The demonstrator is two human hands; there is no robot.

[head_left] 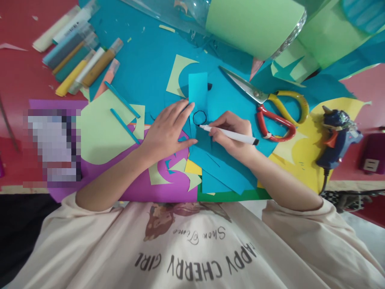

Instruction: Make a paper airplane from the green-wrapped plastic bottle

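Note:
A white marker (231, 134) with a black end is gripped in my right hand (233, 134). Its tip touches a blue paper strip (198, 86) just below a black circle drawn there. My left hand (168, 130) lies with fingers spread, its fingertips on the strip's left edge. Under and beside the strip are more blue paper pieces (222, 172). Purple paper (135, 186) with pale green scraps (156, 174) lies below my left hand. A black cap-like piece (209, 86) shows by the strip's right edge.
Scissors (264, 96) with red and yellow handles lie to the right, blades partly apart. Further right sits a glue gun (337, 140) on yellow paper. Several markers (81, 48) fill the upper left. A bottle wrapped in green paper (252, 26) lies at the back.

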